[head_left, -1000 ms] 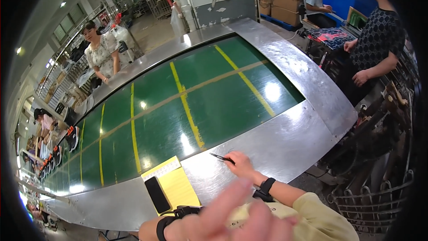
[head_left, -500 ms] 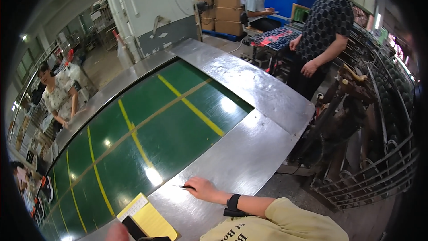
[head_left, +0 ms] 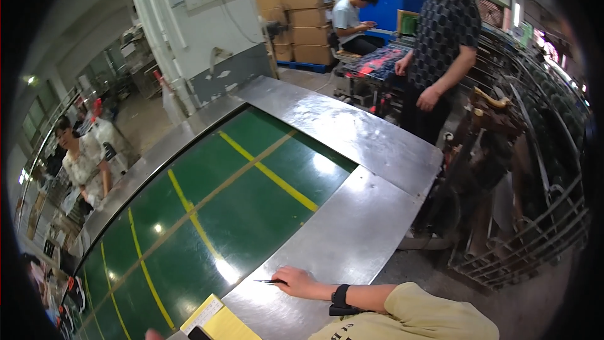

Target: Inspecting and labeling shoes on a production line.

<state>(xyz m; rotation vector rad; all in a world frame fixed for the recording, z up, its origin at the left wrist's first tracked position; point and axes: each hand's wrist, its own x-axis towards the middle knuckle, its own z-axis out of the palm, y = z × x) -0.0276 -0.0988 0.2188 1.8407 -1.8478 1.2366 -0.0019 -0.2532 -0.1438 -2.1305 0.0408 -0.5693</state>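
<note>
My right hand (head_left: 294, 282) rests on the metal border (head_left: 349, 230) of the conveyor table, its fingers closed around a thin dark pen (head_left: 269, 281). The pen points left. A yellow notepad (head_left: 228, 324) with a whitish top strip lies left of that hand, cut off by the lower edge of the view. Over the pad's lower left part is a dark flat object (head_left: 199, 334), mostly out of view. Only a small blurred bit of my left hand (head_left: 153, 335) shows beside it, and its grip is hidden.
The green conveyor belt (head_left: 207, 192) with yellow stripes runs leftward. Shoes (head_left: 76, 293) lie at its far left end. One person (head_left: 88, 160) stands across the belt, another (head_left: 443, 44) at the far right. A third sits by stacked cartons (head_left: 306, 19). A metal rack (head_left: 522, 239) stands right.
The view has tilted up, so the table and notepad sit lower in it. Less of my left hand and the dark object shows. My right hand still holds the pen on the metal border.
</note>
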